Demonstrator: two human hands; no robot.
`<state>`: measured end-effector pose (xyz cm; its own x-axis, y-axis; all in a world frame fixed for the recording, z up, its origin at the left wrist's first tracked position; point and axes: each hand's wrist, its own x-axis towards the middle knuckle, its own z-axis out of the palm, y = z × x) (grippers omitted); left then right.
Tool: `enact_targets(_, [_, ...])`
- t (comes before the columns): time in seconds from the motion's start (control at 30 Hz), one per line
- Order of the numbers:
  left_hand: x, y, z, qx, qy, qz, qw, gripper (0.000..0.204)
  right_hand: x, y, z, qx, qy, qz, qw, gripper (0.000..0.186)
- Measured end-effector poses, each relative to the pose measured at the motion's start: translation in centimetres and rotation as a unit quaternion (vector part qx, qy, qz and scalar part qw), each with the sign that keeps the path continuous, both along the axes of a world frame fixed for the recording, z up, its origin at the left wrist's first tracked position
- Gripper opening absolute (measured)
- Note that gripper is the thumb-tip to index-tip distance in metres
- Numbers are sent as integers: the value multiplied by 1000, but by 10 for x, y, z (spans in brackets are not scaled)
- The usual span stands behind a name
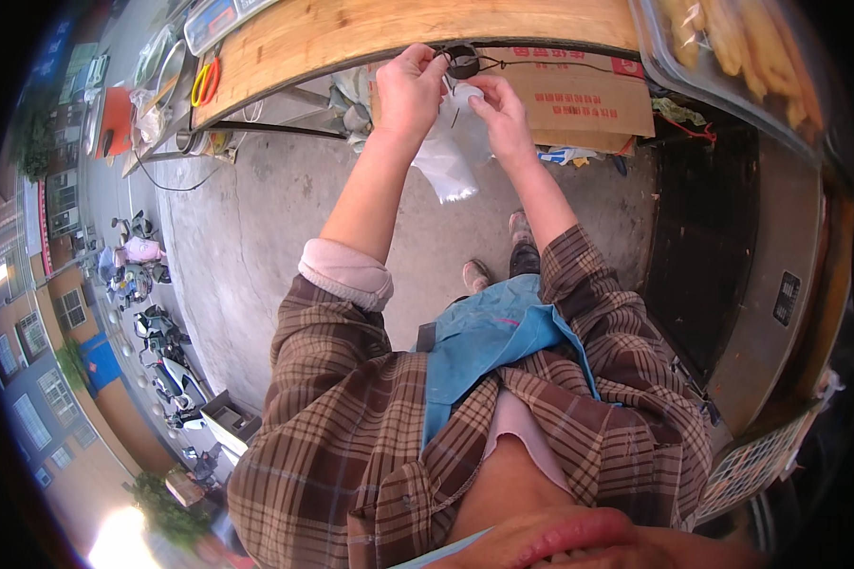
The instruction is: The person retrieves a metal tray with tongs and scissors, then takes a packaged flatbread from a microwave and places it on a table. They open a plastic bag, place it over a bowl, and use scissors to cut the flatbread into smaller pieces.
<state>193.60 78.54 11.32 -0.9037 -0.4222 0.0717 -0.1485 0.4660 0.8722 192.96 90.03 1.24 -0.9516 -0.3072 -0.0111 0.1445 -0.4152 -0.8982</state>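
At the edge of the wooden counter, my left hand is closed, fingertips together beside a small black round object with a dark cord; what they pinch is too small to make out. Just right of it, my right hand pinches thin white plastic bags, which hang below both hands over the concrete floor.
The wooden counter carries orange-handled scissors. Beneath are flattened cardboard and clutter. A clear container of fried food is at upper right, above a metal unit. Parked scooters line the street at left.
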Motion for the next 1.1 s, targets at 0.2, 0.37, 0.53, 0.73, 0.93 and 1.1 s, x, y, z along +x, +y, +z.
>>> enact_targets(0.2, [30, 5, -3, -37, -117, 9, 992, 16, 14, 3, -18, 59, 0, 7, 998, 25])
enact_targets(0.37, [50, -5, -3, 32, -64, -19, 997, 18, 32, 1, -8, 120, -40, 3, 992, 26])
enact_targets(0.53, [54, -7, -7, 182, -45, -26, 982, 16, 53, 16, 15, 201, 111, -66, 971, 19])
enact_targets(0.73, [68, 7, -6, 241, -56, -28, 968, 14, 87, 21, 31, 281, 141, -56, 948, 16])
enact_targets(0.93, [84, 22, 3, 262, -92, -104, 955, 18, 95, 41, 33, 132, -1, -39, 991, 11])
enact_targets(1.1, [60, 43, -18, 260, -41, -164, 951, 17, 76, 64, 23, 140, 72, -133, 978, 14])
